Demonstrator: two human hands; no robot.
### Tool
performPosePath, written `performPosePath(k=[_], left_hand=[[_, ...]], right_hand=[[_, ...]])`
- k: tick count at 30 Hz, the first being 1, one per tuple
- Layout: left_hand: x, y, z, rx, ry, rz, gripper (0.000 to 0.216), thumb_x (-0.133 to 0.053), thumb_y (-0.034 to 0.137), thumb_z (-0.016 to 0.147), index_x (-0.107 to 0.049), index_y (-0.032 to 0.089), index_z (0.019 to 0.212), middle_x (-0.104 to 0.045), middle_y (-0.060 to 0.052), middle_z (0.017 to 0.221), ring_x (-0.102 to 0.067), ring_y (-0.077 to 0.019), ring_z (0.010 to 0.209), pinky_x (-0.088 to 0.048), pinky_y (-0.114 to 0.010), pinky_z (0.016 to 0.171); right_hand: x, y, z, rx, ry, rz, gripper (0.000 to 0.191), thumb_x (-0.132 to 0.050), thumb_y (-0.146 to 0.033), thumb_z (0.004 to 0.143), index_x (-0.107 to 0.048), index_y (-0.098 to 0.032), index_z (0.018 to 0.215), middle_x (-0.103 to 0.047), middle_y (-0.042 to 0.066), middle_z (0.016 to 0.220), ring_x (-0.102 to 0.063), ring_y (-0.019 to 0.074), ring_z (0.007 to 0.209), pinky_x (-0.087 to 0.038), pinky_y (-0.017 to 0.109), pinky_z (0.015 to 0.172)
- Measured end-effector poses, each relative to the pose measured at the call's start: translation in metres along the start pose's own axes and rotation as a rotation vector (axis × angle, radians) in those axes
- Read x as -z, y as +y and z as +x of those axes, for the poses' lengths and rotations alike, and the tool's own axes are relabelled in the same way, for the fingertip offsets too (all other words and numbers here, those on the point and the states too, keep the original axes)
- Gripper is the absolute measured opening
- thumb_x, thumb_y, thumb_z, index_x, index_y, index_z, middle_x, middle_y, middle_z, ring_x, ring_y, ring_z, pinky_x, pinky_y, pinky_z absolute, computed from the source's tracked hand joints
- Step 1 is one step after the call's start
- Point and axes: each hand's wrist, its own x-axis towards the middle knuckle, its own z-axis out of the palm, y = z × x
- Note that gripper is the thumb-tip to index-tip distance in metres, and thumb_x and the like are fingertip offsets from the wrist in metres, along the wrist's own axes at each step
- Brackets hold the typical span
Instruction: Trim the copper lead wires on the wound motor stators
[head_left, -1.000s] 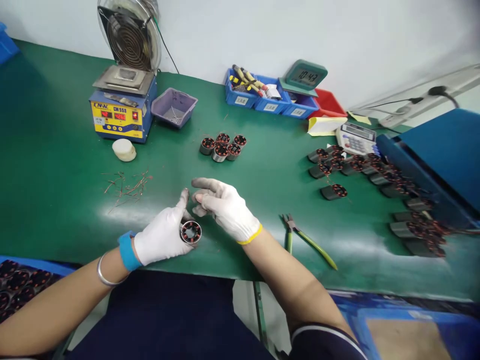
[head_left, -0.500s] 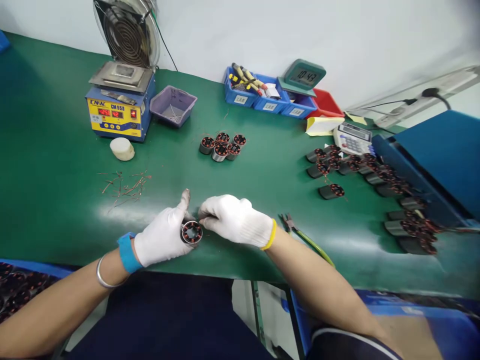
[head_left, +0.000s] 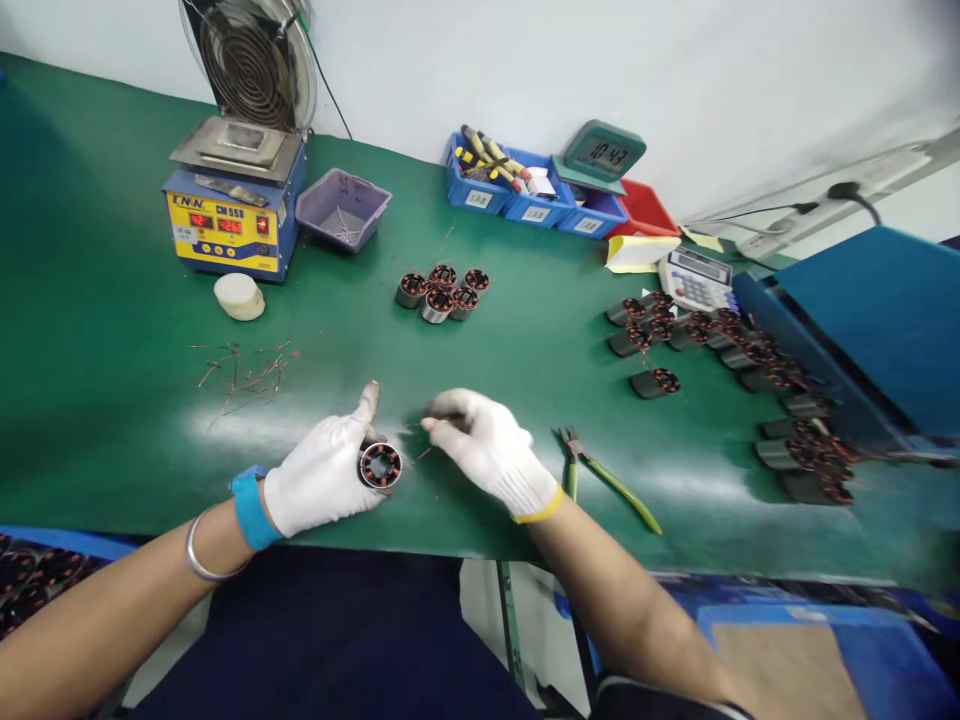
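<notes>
My left hand (head_left: 319, 475), in a white glove, is closed around a motor stator (head_left: 381, 465), a short metal ring with copper windings inside. The ring's open end faces up toward me, and my thumb points away from it. Just to the right, my gloved right hand (head_left: 484, 440) pinches thumb and fingers together on a thin copper wire (head_left: 424, 454), whose far end is too fine to trace. Green-handled cutting pliers (head_left: 611, 485) lie beside my right wrist with their jaws apart.
Several stators (head_left: 437, 304) stand mid-table, and more (head_left: 655, 383) lie at right near a blue machine (head_left: 862, 310). Wire scraps (head_left: 251, 375) lie at left. Behind are a solder pot (head_left: 225, 225), a purple tray (head_left: 367, 225), blue bins (head_left: 478, 197) and a calculator (head_left: 697, 280).
My right hand has moved slightly right, away from the stator, and its wrist has turned. The left hand still holds the stator in nearly the same place.
</notes>
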Motion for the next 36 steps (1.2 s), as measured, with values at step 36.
performPosePath(k=[36], left_hand=[[-0.005,0.000,0.001,0.009,0.034,0.020,0.091,-0.060,0.032,0.074,-0.014,0.009,0.149,-0.068,-0.007,0.091,-0.064,-0.0254,0.086,-0.049,-0.039,0.080]], right_hand=[[-0.017,-0.004,-0.013,0.421,-0.278,-0.605,0.023,-0.044,-0.030,0.095,-0.065,-0.022,0.100,-0.066,0.005,0.099,-0.061,0.0166,0.077,-0.035,0.027,0.060]])
